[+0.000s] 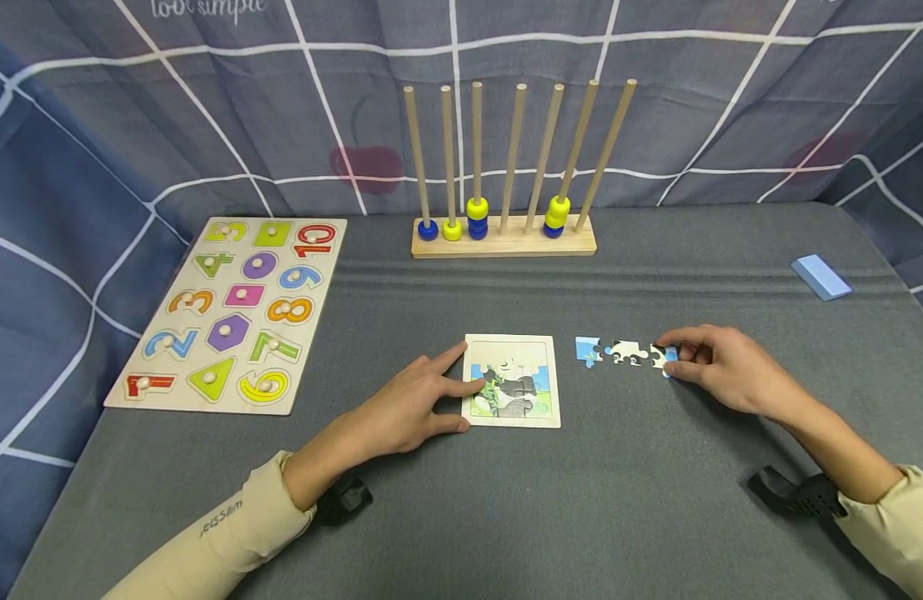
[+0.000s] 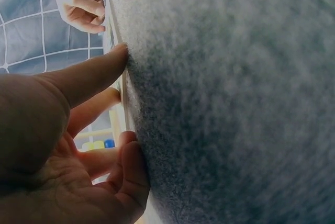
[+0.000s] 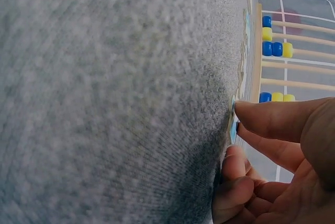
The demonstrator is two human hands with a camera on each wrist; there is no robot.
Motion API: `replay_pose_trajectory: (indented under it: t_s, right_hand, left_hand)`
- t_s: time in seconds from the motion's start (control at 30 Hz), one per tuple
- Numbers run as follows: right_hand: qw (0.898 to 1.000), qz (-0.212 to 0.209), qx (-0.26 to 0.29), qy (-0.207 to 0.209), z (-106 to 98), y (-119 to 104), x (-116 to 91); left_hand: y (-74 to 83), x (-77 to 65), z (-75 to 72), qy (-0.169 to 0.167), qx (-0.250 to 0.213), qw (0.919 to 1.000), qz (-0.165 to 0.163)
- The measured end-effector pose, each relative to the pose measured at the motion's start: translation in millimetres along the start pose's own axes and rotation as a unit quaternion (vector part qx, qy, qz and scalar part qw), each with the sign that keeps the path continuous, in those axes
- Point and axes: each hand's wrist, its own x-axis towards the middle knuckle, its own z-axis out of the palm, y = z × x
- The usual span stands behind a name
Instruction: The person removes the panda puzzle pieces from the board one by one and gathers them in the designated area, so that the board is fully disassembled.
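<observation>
A square panda jigsaw tray (image 1: 556, 400) lies on the grey table, its picture partly filled with pieces. My left hand (image 1: 404, 404) rests at its left side, fingers spread: thumb by the lower left corner, one fingertip at the upper left corner, another over the picture. To the right of the tray, loose jigsaw pieces form a short row: a blue piece (image 1: 587, 350), then a black-and-white piece (image 1: 628, 352). At the row's right end my right hand (image 1: 727, 367) pinches a blue, black and white jigsaw piece (image 1: 659, 357) between thumb and index finger, low over the table.
Left of the tray lies a wooden number and shape board (image 1: 232, 358) with knobbed pieces. A wooden peg stand (image 1: 506, 242) with yellow and blue beads stands at the back. Toward the right edge lies a light blue block (image 1: 821, 277). A patterned curtain (image 1: 281, 100) hangs behind.
</observation>
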Motion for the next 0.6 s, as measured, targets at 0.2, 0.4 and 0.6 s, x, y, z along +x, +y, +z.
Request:
replay_pose_trajectory:
  t_s: [0.2, 0.4, 0.6]
  right_hand:
    - [1.000, 0.004, -0.004, -0.002, 0.5, -0.3, -0.4]
    - [1.000, 0.011, 0.004, 0.005, -0.2, -1.8, -0.5]
    - [1.000, 0.007, 0.003, 0.010, -7.4, -9.3, 1.6]
  left_hand:
    - [-0.7, 0.3, 0.4, 0.001, 0.002, 1.0000, 0.001]
    - [-0.3, -0.8, 1.0, 0.004, 0.004, 1.0000, 0.004]
    - [0.5, -0.8, -0.5, 0.003, 0.004, 1.0000, 0.005]
